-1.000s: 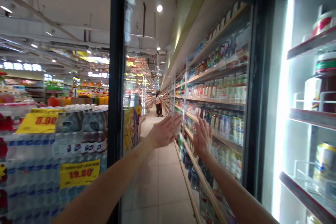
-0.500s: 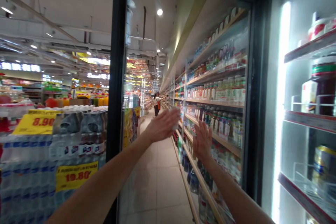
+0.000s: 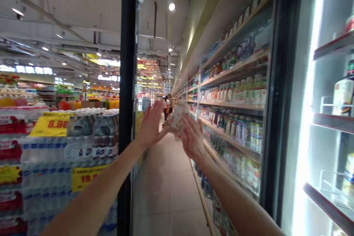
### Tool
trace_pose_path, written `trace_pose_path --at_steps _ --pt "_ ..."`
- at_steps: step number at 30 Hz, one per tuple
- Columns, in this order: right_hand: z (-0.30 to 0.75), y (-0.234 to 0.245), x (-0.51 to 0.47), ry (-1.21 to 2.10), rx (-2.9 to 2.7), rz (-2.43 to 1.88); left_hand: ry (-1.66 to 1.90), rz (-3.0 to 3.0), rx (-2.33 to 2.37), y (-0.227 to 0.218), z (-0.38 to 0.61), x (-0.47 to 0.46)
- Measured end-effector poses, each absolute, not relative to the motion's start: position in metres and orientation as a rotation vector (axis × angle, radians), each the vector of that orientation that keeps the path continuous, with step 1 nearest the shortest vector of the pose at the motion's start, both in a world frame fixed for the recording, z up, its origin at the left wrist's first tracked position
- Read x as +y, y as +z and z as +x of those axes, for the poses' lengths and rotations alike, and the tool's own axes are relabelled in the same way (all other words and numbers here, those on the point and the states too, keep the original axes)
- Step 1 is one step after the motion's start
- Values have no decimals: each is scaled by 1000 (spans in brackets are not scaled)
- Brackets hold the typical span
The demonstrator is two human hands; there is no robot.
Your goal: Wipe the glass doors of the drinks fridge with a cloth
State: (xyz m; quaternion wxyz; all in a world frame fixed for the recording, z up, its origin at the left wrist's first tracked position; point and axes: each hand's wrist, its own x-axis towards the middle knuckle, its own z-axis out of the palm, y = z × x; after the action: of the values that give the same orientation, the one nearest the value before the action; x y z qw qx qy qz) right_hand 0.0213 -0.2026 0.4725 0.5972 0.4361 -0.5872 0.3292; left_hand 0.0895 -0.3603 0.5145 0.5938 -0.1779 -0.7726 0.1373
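A glass door (image 3: 155, 188) in a black frame stands in front of me, swung out from a lit drinks cooler. Against its pane is a crumpled white cloth (image 3: 181, 114) with a reddish-brown pattern. My right hand (image 3: 192, 136) presses on the cloth with its fingers bent over the lower right part. To the left, my left hand (image 3: 151, 125) is spread open, palm toward the glass, its thumb reaching to the cloth's edge. Whether the left palm touches the pane I cannot tell.
Cooler shelves (image 3: 332, 120) with bottles and cans are close on the right. Stacked packs of bottled water (image 3: 41, 177) with yellow price signs (image 3: 52, 124) stand left. Through the glass, long shelves of bottles (image 3: 238, 92) line an aisle, with people (image 3: 166, 107) far down it.
My left hand has moved left and opened away from the cloth. My right hand has moved left and up onto the cloth. The view has turned slightly left.
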Motion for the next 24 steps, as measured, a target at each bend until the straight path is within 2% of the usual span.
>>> trace_pose_path --at_steps 5,8,12,15,17,21,24 --pt "22 488 -225 544 -1403 841 333 -189 -1678 511 96 -375" --pt "-12 482 -194 435 -1355 827 370 -167 -1693 509 93 -370" --pt "-74 482 -110 718 -1477 454 327 -126 -1730 507 91 -366" --pt "-87 489 -88 959 -1438 154 260 -132 -1736 507 89 -365" --pt "-76 490 -107 880 -1429 265 238 -148 -1735 507 87 -366" --pt "-52 486 -145 468 -1475 719 241 -159 -1734 507 83 -369" --pt "-64 490 -119 556 -1533 623 232 -141 -1738 505 81 -367"
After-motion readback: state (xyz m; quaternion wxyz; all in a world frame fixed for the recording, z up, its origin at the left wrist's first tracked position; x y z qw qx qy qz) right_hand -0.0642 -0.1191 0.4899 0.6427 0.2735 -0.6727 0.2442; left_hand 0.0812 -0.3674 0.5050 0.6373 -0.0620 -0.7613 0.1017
